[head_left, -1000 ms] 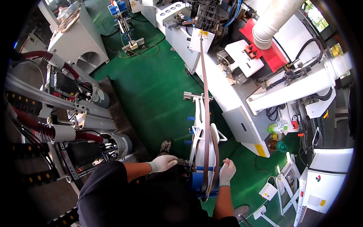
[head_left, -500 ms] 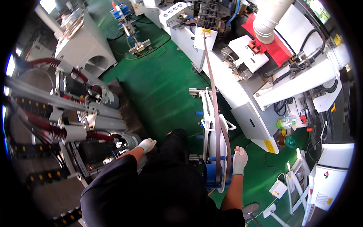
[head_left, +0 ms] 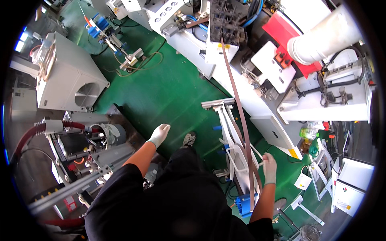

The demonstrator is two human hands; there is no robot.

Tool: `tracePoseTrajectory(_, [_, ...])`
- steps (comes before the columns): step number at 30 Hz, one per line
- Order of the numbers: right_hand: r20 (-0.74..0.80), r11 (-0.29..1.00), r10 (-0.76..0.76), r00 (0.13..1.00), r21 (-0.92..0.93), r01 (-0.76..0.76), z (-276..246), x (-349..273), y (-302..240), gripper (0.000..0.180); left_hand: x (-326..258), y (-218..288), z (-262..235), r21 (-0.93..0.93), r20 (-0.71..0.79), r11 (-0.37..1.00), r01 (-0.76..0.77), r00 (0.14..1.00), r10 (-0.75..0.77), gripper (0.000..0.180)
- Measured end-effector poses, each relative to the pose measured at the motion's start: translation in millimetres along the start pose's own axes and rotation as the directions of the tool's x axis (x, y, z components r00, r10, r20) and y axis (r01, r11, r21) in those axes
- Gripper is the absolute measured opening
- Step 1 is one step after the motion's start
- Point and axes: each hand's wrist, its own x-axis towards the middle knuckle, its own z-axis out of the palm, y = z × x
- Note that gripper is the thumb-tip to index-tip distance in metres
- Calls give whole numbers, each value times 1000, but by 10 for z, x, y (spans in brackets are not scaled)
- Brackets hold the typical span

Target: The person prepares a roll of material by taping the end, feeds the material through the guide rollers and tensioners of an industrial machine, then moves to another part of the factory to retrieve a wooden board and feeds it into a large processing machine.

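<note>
My left hand (head_left: 160,135), in a white glove, is held out over the green floor with its fingers curled together; nothing shows in it. My right hand (head_left: 269,168), also gloved, hangs beside a long brown strip (head_left: 237,92), its fingers loosely bent and apart from the thumb. I see no object in it. The strip runs from the dark machine head (head_left: 227,22) down to a blue roller (head_left: 243,205) on a white stand (head_left: 240,162). Whether the right fingers touch the stand's bent white handle cannot be told.
At left stands machinery with red hoses (head_left: 30,136), behind it a white cabinet with a fan (head_left: 66,76). A blue-topped stand (head_left: 98,26) trails a cable across the floor. Right are a white bench machine (head_left: 273,64), bottles (head_left: 309,134) and a white box-shaped unit (head_left: 352,186).
My view has shifted, and a shoe now shows below. My left hand has swung forward from beside the machinery. My right hand stays beside the strip and stand.
</note>
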Motion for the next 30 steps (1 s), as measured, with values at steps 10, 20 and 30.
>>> tracePoseTrajectory(10, [465, 853, 441, 768, -484, -197, 711, 683, -207, 45, 1084, 652, -577, -17, 8, 989, -150, 989, 150, 43])
tracePoseTrajectory(20, [400, 832, 442, 803, -517, -201, 913, 852, -577, 47, 2640, 3021, -502, 90, 15, 874, -477, 878, 478, 36])
tracePoseTrajectory(30, [323, 614, 738, 593, -685, -391, 799, 659, -926, 78, 4007, 3903, -439, 469, 219, 682, -561, 822, 525, 61])
